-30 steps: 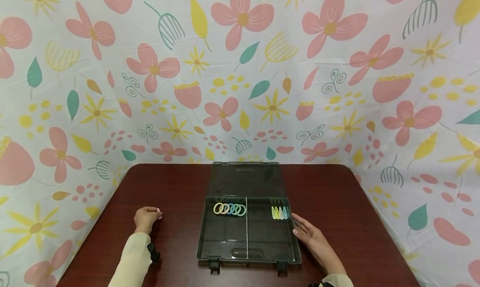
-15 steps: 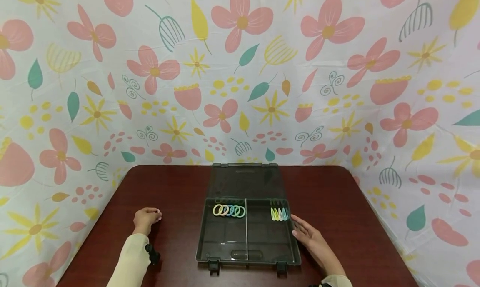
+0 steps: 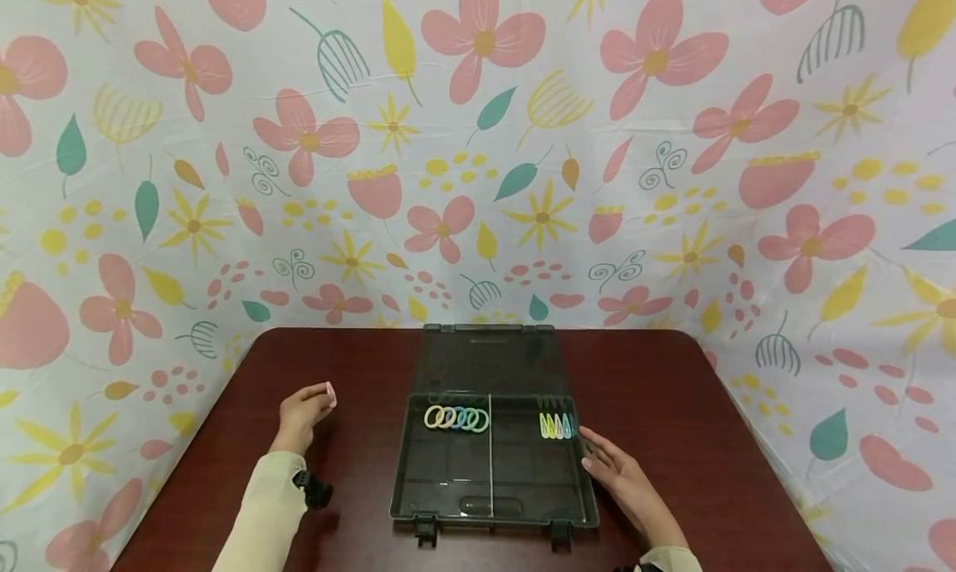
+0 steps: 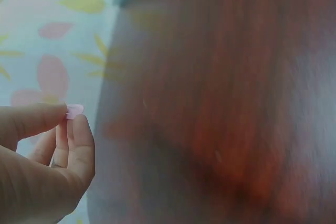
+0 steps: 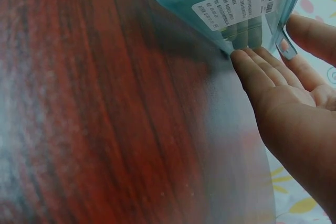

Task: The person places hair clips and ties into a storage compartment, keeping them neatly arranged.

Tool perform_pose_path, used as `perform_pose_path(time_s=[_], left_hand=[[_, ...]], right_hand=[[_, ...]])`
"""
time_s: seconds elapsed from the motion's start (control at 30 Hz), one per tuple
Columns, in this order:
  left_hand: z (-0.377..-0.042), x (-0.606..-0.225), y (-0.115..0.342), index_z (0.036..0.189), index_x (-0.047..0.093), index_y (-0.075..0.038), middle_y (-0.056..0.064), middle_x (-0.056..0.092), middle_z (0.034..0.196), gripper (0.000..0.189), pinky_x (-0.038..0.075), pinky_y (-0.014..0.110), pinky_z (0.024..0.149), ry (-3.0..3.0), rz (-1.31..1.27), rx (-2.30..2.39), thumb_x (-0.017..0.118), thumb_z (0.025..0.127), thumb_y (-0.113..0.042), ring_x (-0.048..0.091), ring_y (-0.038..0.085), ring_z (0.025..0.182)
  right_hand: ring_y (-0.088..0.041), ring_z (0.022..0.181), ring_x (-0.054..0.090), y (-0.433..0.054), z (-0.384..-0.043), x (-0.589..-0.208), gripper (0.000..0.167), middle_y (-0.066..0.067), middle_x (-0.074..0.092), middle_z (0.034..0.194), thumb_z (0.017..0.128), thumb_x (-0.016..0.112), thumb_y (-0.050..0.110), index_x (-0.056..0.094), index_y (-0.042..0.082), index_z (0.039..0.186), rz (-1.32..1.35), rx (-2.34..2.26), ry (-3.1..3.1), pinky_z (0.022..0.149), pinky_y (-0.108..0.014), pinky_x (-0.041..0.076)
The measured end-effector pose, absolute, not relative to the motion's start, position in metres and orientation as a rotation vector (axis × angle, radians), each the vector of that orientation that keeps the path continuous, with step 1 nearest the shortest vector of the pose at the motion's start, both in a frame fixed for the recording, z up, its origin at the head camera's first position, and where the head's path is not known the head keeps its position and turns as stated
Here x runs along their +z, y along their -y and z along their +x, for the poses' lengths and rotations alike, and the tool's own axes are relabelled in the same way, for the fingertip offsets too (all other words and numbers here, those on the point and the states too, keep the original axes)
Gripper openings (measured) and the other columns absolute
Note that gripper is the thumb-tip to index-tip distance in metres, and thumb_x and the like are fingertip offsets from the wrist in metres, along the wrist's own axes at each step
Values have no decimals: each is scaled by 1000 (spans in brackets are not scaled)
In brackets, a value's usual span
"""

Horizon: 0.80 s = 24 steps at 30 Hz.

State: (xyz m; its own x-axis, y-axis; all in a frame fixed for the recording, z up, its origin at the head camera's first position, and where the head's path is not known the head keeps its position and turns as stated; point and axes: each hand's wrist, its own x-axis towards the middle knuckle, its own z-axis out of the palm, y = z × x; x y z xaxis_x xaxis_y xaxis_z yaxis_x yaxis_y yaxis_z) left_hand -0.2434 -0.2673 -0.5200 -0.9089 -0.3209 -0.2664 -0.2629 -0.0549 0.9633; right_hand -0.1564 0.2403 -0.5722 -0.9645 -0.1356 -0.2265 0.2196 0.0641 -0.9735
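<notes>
In the head view my left hand (image 3: 302, 413) is raised over the left part of the table. It pinches a small, flat pink piece (image 4: 75, 111) between thumb and fingertips, and most of that piece is hidden. Centrally stands a dark see-through storage box (image 3: 441, 472), its lid (image 3: 489, 360) laid back. Several pastel rings (image 3: 456, 419) overlap in a row in its left compartment. Several hair clips (image 3: 554, 426) line up at the upper right of the other compartment. My right hand (image 3: 627, 485) touches the box's right side with nearly straight fingers; its thumb is near the rim.
A white divider (image 3: 491, 464) splits the box in two. Two latches (image 3: 426, 530) stick out at its front. A white label (image 5: 236, 6) is on the box in the right wrist view. The dark red table (image 3: 358, 364) ends at a flower-printed cloth (image 3: 478, 182).
My left hand has lifted and moved slightly right and away from me, carrying the pink piece. The right hand stays at the box's side.
</notes>
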Motion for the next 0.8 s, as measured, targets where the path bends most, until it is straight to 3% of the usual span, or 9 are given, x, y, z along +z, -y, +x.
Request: perform_pose_path(time_s=[0.17, 0.47, 0.67, 0.8], left_hand=[[-250, -506, 246, 135, 45, 12, 24, 46, 132, 45, 53, 33, 92, 2134, 568, -2225, 57, 93, 2, 61, 5, 81], [-264, -483, 194, 132, 47, 11, 6, 60, 102, 41, 55, 28, 86, 1996, 427, -2386, 57, 93, 3, 62, 8, 81], [-268, -472, 153, 126, 54, 9, 6, 62, 99, 35, 53, 36, 92, 1960, 395, -2455, 60, 92, 2, 64, 14, 85], [-270, -467, 127, 120, 57, 8, 6, 63, 94, 30, 56, 32, 84, 1930, 366, -2499, 61, 91, 1, 64, 14, 80]], right_hand=[[-37, 142, 21, -240, -156, -573, 59, -18, 20, 156, 97, 58, 17, 33, 10, 150, 79, -1987, -2080, 111, -54, 31], [-37, 142, 21, -240, -156, -573, 60, -18, 20, 156, 97, 58, 16, 32, 10, 150, 79, -1992, -2080, 111, -53, 31], [-37, 142, 21, -240, -156, -572, 60, -18, 21, 156, 97, 59, 16, 32, 9, 150, 82, -1991, -2085, 111, -53, 31], [-37, 142, 21, -241, -156, -572, 60, -18, 20, 156, 97, 59, 17, 33, 10, 150, 78, -1989, -2085, 111, -54, 31]])
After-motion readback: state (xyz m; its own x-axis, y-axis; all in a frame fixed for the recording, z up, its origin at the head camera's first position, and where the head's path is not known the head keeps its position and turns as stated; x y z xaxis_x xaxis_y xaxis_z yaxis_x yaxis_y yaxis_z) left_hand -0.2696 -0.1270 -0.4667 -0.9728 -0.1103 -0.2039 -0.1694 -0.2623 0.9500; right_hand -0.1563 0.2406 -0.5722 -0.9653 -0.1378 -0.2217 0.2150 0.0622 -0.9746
